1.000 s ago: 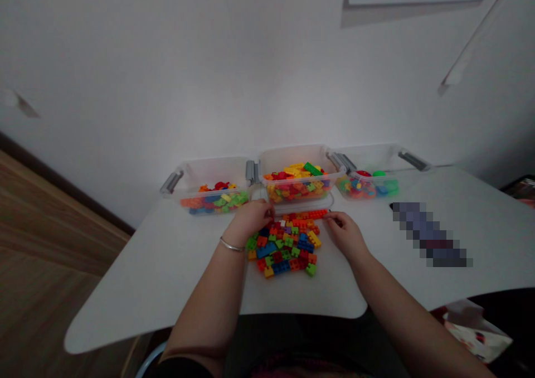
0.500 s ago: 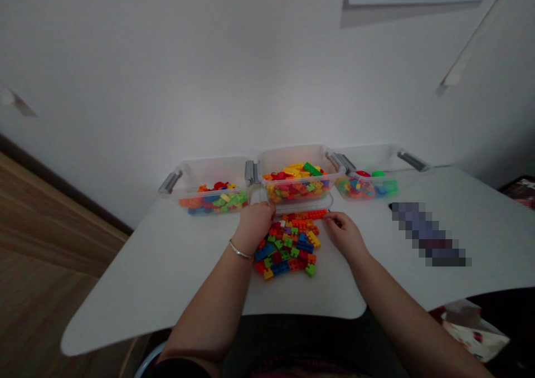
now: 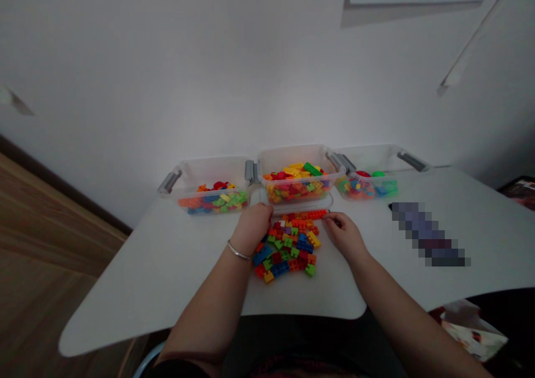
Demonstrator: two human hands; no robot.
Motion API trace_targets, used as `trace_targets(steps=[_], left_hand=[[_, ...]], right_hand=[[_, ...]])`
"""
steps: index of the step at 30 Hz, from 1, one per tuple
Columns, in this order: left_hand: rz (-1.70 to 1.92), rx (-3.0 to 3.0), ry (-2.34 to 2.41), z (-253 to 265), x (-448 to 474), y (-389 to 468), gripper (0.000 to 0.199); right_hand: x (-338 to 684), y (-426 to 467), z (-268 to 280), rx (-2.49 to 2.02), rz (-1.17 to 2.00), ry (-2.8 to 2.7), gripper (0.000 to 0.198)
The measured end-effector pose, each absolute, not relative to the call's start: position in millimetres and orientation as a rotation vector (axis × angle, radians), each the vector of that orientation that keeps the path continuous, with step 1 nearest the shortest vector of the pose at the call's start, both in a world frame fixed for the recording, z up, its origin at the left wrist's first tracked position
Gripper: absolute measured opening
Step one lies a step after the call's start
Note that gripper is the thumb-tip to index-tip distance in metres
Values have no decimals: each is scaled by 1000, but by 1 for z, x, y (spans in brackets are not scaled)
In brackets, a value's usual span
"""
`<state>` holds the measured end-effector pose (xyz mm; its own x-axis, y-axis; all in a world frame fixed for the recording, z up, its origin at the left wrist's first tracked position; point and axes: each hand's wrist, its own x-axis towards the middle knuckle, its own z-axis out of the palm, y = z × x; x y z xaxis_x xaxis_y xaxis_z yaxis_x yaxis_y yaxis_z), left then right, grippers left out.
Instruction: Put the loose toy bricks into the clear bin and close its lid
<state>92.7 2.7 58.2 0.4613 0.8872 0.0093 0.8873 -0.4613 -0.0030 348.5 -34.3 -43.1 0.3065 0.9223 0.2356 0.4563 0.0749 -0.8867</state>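
Observation:
Many toy building bricks point(image 3: 288, 250) in red, orange, green, blue and yellow lie in a loose pile on the white table. Along the far edge of the pile runs a long orange-red brick point(image 3: 316, 214). My right hand point(image 3: 345, 232) pinches its right end between thumb and fingers. At the pile's far left corner is my left hand point(image 3: 253, 226), its fingers curled closed and pointing down. The back of that hand hides whatever its fingertips hold or touch.
Three clear plastic boxes stand against the wall: a left box point(image 3: 209, 169), a middle box point(image 3: 298, 152) and a right box point(image 3: 376, 154), each holding coloured toy pieces. A clear lid point(image 3: 328, 202) lies before the middle box. A blurred-out dark object point(image 3: 428, 236) rests at right.
My left hand has shifted very slightly left, away from the pile's far corner. My right hand stays at the end of the long brick.

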Motion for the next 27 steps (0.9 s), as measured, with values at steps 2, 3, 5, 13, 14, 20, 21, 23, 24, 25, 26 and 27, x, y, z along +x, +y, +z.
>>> trace_targets(steps=[2, 3, 5, 13, 14, 20, 21, 23, 24, 25, 26, 27], left_hand=[[-28, -2670, -1626, 57, 93, 2, 20], [-40, -2673, -1620, 57, 93, 3, 20], [-82, -2697, -1605, 55, 90, 7, 18], [-787, -3243, -1409, 59, 76, 23, 15], [-959, -3315, -1354, 61, 76, 22, 16], [-1804, -2956, -1033, 69, 91, 12, 20], [-1921, -2776, -1024, 70, 94, 11, 21], [-2083, -2427, -1037, 71, 101, 11, 21], [-2113, -2286, -1052, 71, 104, 12, 19], [-2105, -2182, -1071, 71, 108, 14, 18], [-2065, -2115, -1095, 70, 111, 16, 17], [-2007, -2078, -1118, 70, 113, 19, 15]], right_hand=[[348, -35, -42, -1543, 567, -1311, 30], [348, -35, -42, -1544, 563, -1311, 30], [348, -35, -42, -1546, 554, -1310, 30], [348, -36, -40, -1552, 570, -1301, 30], [348, -35, -41, -1553, 570, -1299, 30], [349, -33, -45, -1551, 576, -1295, 29], [349, -33, -45, -1551, 576, -1294, 29], [349, -34, -45, -1553, 575, -1293, 28], [349, -35, -44, -1555, 573, -1292, 28], [349, -35, -43, -1559, 572, -1290, 28], [348, -36, -42, -1565, 572, -1288, 28], [348, -36, -41, -1570, 572, -1287, 29]])
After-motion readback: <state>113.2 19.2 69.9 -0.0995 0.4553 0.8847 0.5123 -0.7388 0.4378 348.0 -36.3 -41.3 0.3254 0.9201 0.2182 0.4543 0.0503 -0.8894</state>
